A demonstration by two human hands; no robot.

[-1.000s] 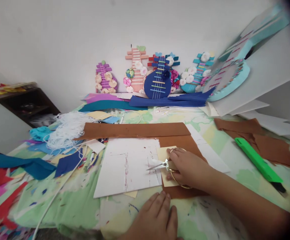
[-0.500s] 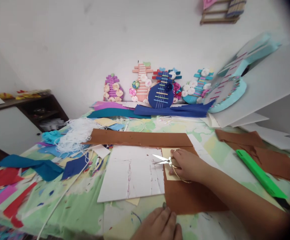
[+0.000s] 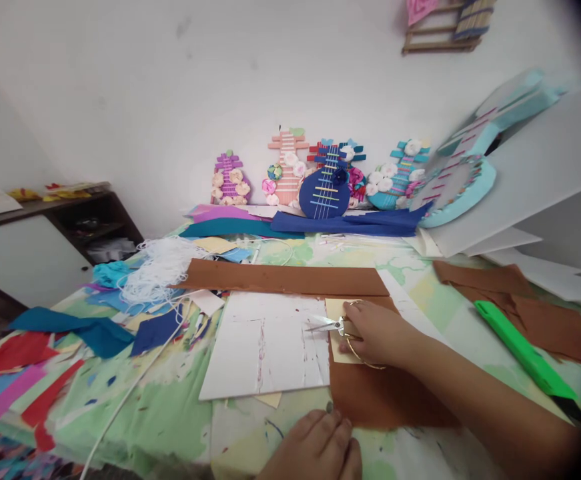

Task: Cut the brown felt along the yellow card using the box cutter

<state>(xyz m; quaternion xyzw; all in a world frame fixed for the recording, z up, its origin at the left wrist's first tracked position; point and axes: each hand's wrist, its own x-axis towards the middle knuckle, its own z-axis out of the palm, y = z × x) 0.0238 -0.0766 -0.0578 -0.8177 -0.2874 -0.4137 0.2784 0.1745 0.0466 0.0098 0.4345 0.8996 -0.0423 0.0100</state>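
My right hand [image 3: 377, 333] grips scissors [image 3: 326, 325] with gold handle loops, the blades slightly apart and pointing left. It is over a small cream sheet [image 3: 337, 308], which lies on a brown sheet [image 3: 380, 400]. The scissor tips hover over or touch a white board [image 3: 240, 347] marked with rough glue-like streaks; I cannot tell which. At the near side, my left hand [image 3: 315, 447] lies palm down with its fingers lightly bent, beside the brown sheet's lower left corner. Nothing shows in it. A long brown strip [image 3: 285, 277] runs along the board's far edge.
A green box cutter [image 3: 523, 350] and brown scraps [image 3: 550, 320] lie at right. White yarn [image 3: 163, 270], a white cord [image 3: 130, 383] and coloured scraps [image 3: 90, 333] cover the left side. Decorated toy-like lutes [image 3: 324, 192] stand along the wall.
The scissor blades have come closer together. My right hand stays almost in place, and my left hand has shifted only slightly. The view has tilted a little.
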